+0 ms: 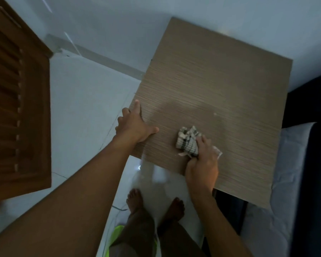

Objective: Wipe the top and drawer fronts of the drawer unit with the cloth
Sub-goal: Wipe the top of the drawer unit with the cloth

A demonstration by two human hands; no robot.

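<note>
The drawer unit's brown wood-grain top (pixel 220 80) fills the middle and right of the head view, seen from above; its drawer fronts are hidden below the near edge. My right hand (pixel 202 164) presses a bunched checked cloth (pixel 188 140) flat onto the top near its front edge. My left hand (pixel 135 125) rests on the top's left front corner, thumb on the surface and fingers over the left edge. A small pale speck (pixel 215 114) lies on the top beyond the cloth.
A brown louvred wooden door (pixel 17 108) stands at the left. White tiled floor (pixel 85 108) lies between it and the unit. A bed with a pale sheet (pixel 285 173) and dark frame touches the unit's right side. My bare feet (pixel 154 203) stand before the unit.
</note>
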